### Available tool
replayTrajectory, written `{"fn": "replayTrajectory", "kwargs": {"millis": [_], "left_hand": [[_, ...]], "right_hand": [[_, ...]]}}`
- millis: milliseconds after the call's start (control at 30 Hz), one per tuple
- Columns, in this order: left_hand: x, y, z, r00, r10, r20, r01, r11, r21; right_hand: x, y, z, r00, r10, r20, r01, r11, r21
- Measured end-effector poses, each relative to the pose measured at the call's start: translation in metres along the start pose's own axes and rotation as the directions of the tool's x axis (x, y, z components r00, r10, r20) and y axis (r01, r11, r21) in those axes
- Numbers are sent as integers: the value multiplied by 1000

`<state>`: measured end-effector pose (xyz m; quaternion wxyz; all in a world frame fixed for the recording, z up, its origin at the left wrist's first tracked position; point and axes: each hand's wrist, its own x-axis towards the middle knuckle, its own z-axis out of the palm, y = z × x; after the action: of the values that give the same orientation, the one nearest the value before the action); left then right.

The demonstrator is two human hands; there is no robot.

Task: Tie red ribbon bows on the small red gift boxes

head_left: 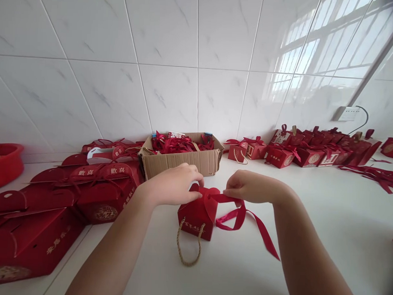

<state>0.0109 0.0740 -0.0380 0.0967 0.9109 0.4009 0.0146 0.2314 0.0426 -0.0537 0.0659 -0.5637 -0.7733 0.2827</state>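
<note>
1. Our small red box (196, 216) stands on the white table (243, 274).
2. Our left hand (174, 185) holds its top between thumb and fingers.
3. Our right hand (249, 187) pinches its red ribbon (266, 236).
4. Behind sits our cardboard carton (183, 163).

Daylight is brightening the view – a window reflection (305, 59) is glaring off the tiled wall (168, 95), soft shade is greying the counter (338, 238) – and wide-angle distortion is stretching the edges.

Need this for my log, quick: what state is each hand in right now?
Left hand: curled at the top of the small red gift box; whether it grips cannot be told.
Right hand: closed, pinching the red ribbon.
</note>
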Motion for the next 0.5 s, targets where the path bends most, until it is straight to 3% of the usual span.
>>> {"fn": "replayTrajectory", "kwargs": {"millis": [233,500], "left_hand": [[11,-1,6,997,26,78,-26,1000,-8],[17,-5,9,995,53,84,-50,998,-42]], "right_hand": [[7,2,4,999,51,18,-51,998,29],[12,0,5,997,80,19,-82,987,142]]}}
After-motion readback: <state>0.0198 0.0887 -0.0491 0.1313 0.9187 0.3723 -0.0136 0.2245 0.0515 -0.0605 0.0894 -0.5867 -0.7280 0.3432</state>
